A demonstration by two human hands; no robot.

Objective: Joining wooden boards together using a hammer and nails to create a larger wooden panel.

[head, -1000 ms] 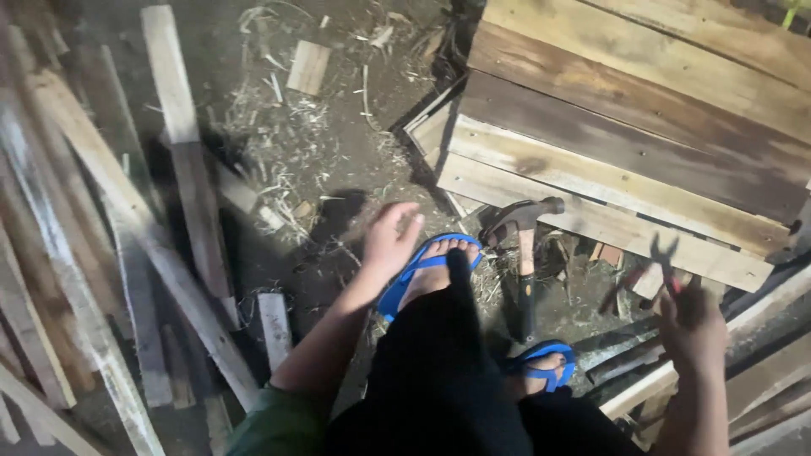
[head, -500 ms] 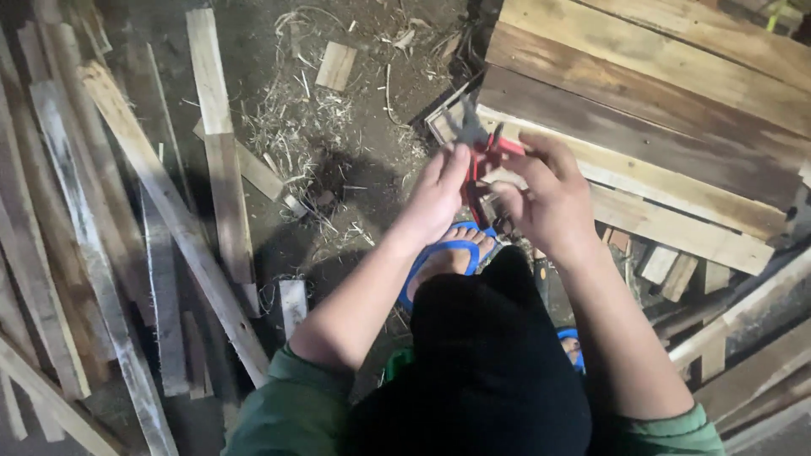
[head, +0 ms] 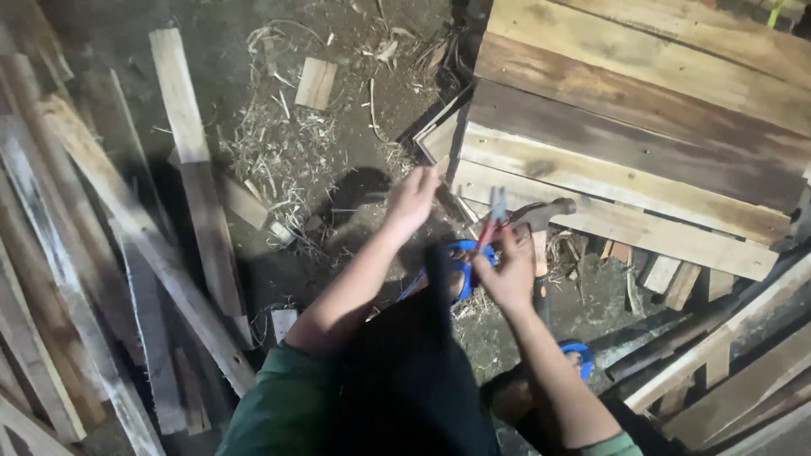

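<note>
Since the frame half a second back, both hands have come apart: then they met close together over the blue sandal, now I log the left hand lifted up and away, and the right hand lower, beside the knee.

Right hand: closed around the red handles of a pair of pliers, metal nose pointing up. The pliers sit above the blue sandal and just left of the hammer, whose head lies against the lowest board of the wooden pallet.

Left hand: fingers loosely bent, holding nothing I can make out; blur hides whether anything small is pinched.

Surroundings: dirt floor with straw and shavings; loose planks stacked along the left; more slats lower right. A second blue sandal shows near the right forearm.
</note>
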